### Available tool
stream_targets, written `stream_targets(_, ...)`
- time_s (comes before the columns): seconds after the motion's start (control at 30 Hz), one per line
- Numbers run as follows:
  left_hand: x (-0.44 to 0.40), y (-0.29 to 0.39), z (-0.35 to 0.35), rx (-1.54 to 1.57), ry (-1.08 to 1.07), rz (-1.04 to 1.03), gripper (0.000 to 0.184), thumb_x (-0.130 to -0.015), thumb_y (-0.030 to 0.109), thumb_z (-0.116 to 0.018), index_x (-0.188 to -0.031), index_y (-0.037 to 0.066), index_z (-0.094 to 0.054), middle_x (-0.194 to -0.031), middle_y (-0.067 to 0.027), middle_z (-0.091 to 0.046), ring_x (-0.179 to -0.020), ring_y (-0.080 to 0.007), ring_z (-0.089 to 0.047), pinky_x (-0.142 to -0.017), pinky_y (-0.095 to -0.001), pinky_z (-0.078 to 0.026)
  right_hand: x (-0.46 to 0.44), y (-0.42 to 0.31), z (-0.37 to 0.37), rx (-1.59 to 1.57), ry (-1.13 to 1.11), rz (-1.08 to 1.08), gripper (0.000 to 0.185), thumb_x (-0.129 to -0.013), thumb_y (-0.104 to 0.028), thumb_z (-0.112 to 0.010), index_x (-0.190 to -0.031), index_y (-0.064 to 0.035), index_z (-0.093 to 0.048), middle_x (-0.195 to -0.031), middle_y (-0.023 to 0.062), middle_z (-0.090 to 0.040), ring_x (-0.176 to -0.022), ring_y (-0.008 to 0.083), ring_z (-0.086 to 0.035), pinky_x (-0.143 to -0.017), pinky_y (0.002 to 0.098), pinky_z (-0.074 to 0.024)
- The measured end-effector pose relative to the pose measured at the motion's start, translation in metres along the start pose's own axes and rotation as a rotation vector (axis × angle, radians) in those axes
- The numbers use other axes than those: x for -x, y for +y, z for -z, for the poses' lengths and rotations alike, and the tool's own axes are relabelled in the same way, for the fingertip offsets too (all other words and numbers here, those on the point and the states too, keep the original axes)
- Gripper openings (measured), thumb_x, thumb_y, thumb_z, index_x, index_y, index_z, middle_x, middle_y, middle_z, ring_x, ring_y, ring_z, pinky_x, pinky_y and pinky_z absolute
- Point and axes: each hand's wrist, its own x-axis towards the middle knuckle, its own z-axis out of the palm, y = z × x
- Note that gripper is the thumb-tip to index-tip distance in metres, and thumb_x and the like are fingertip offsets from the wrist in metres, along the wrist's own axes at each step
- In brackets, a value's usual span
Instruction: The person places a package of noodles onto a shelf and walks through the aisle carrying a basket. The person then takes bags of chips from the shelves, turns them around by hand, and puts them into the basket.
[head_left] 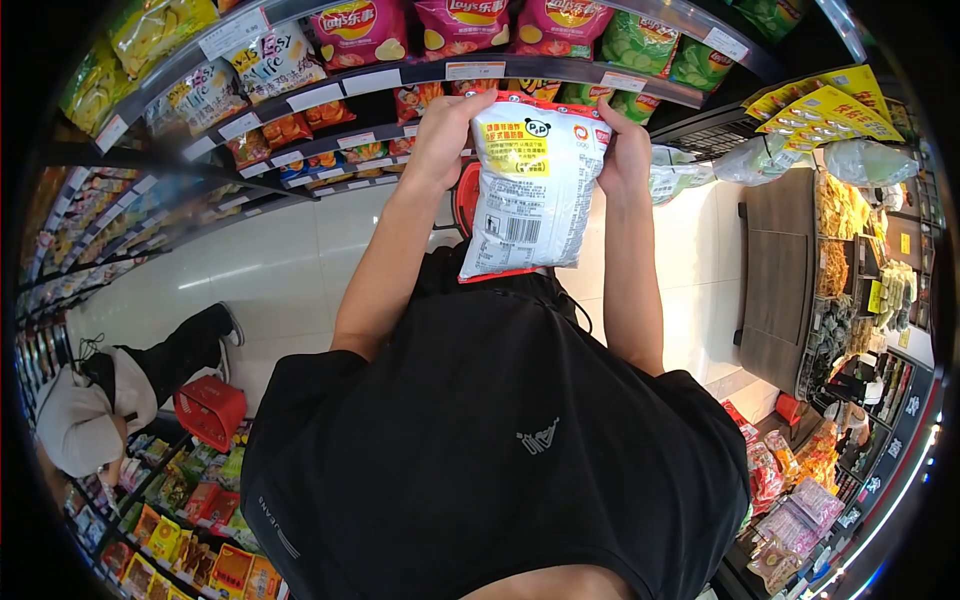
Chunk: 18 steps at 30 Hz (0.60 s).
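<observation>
Both of my hands hold a white snack bag (538,190) in front of my chest, below the shelf. The bag has red ends, a panda logo, a yellow text block and a barcode, so its printed back faces me. My left hand (452,138) grips its upper left edge, and my right hand (626,155) has the upper right edge. The fingers behind the bag are hidden. Part of a red basket (466,200) shows just left of the bag, near my left wrist.
Shelves ahead carry pink chip bags (463,24), green chip bags (640,42) and price tags. Yellow packets (828,112) hang at the right. A wooden display stand (785,300) is farther right. Another person (90,415) is at the lower left, beside a red basket (211,411).
</observation>
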Motion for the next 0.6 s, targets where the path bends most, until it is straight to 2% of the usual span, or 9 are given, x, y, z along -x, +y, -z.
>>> stream_targets(0.27, 0.0014, -0.0010, -0.0006, -0.017, -0.003, -0.012, 0.028, -0.087, 0.025, -0.057, -0.083, -0.002, -0.065, -0.080, -0.0094, -0.066, -0.069, -0.0127, -0.062, -0.065, -0.0252, -0.045, 0.0016, -0.0002, -0.0007, 0.001, -0.010, -0.013, 0.017, -0.085, -0.004, -0.058, -0.090, 0.0121, -0.056, -0.085, 0.0189, -0.062, -0.072, 0.0230, -0.064, -0.065, 0.0358, -0.0526)
stream_targets(0.37, 0.0024, -0.0008, -0.0005, -0.003, 0.006, -0.002, 0.027, -0.087, 0.021, -0.058, -0.082, -0.005, -0.065, -0.079, -0.0098, -0.066, -0.067, -0.0128, -0.061, -0.065, -0.0256, -0.045, 0.0021, 0.0007, 0.0003, -0.004, -0.006, -0.018, 0.017, -0.085, -0.004, -0.058, -0.090, 0.0122, -0.056, -0.085, 0.0189, -0.062, -0.071, 0.0232, -0.064, -0.065, 0.0356, -0.0524)
stream_targets(0.47, 0.0020, -0.0026, 0.0002, -0.026, -0.009, -0.018, 0.028, -0.087, 0.025, -0.058, -0.083, -0.001, -0.065, -0.079, -0.0088, -0.066, -0.069, -0.0118, -0.062, -0.064, -0.0247, -0.044, 0.0014, 0.0015, 0.0021, 0.003, -0.010, -0.020, 0.018, -0.085, -0.005, -0.058, -0.090, 0.0121, -0.056, -0.086, 0.0189, -0.062, -0.071, 0.0233, -0.064, -0.066, 0.0357, -0.0521)
stream_targets(0.6, 0.0033, -0.0027, -0.0016, 0.018, 0.014, -0.013, 0.027, -0.087, 0.021, -0.058, -0.082, -0.005, -0.066, -0.078, -0.0098, -0.066, -0.067, -0.0124, -0.061, -0.064, -0.0253, -0.044, 0.0023, 0.0025, 0.0031, 0.014, -0.008, -0.014, 0.018, -0.085, -0.005, -0.058, -0.090, 0.0118, -0.056, -0.086, 0.0189, -0.062, -0.072, 0.0236, -0.063, -0.066, 0.0360, -0.0518)
